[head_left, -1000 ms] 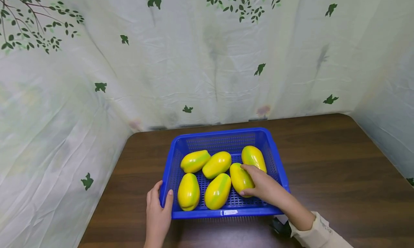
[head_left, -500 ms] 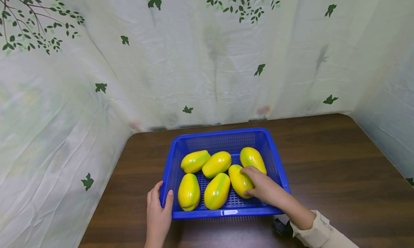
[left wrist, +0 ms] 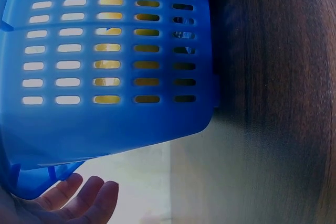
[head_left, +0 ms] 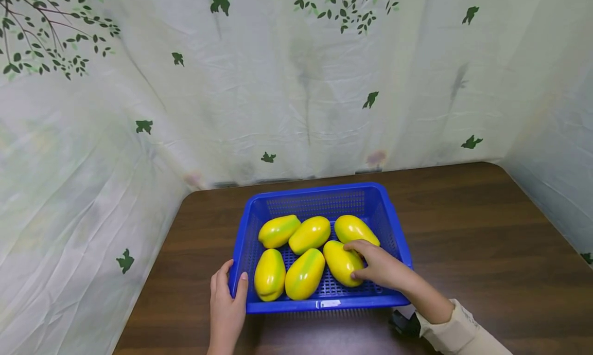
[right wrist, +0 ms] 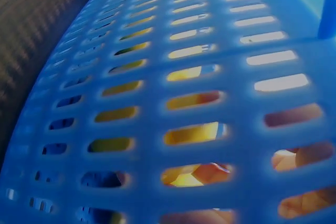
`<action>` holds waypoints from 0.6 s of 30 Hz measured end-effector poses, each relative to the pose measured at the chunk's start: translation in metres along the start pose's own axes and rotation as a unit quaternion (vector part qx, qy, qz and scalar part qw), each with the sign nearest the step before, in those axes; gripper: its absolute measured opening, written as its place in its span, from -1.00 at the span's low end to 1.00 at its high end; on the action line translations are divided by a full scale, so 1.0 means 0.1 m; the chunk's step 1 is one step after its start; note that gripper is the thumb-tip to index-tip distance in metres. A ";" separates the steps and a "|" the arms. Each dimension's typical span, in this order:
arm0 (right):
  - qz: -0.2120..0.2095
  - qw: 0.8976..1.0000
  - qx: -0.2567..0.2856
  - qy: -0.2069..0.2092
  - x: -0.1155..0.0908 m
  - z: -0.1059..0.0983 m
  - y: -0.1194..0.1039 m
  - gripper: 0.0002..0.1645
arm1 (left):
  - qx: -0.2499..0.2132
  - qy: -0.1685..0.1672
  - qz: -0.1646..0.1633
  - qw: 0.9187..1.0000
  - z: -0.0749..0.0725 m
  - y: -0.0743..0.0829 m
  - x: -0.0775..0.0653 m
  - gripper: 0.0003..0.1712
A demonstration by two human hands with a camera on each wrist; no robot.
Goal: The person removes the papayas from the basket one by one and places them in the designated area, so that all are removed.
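A blue plastic basket [head_left: 329, 306] with slotted walls stands on the table and holds several glossy yellow-green mangoes in two rows. My left hand [head_left: 227, 308] grips its near left corner, thumb on the rim. In the left wrist view, the left fingers [left wrist: 102, 203] show at the basket's edge. Inside the basket, my right hand [head_left: 377, 265] holds the front right mango [head_left: 340, 265] between fingers and thumb. Right behind that one lies the back right mango [head_left: 354, 229]. Through the slots in the right wrist view, parts of the right hand [right wrist: 205, 171] and yellow fruit show.
The front middle mango [head_left: 304, 275] and front left mango [head_left: 269, 275] lie side by side. Brown wooden table [head_left: 482, 242] surrounds the basket. A pale cloth with printed leaves [head_left: 306, 87] hangs behind it. Something black [head_left: 404, 323] sits below the right wrist.
The right hand's mango has shifted a little left and nearer. The back right mango has turned and moved left, and the front middle one has slid left. My left hand stays put.
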State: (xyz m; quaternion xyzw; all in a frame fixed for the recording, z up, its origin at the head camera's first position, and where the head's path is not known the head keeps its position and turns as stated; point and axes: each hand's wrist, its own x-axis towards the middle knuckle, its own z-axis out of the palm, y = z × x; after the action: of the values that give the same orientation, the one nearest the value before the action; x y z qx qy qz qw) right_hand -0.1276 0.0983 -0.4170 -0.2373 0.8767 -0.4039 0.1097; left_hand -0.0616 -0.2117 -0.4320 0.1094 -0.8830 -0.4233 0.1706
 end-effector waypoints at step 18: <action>0.022 1.000 0.005 -0.005 0.00 0.01 -0.01 -0.34 | -0.001 -0.005 0.001 1.000 0.00 -0.01 0.00 -0.50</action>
State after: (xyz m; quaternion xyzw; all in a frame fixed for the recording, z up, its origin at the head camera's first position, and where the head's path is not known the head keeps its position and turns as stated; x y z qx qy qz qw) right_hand -0.1265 0.0973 -0.4169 -0.2200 0.8791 -0.4041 0.1241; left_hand -0.0616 -0.2119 -0.4330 0.1064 -0.8835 -0.4248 0.1665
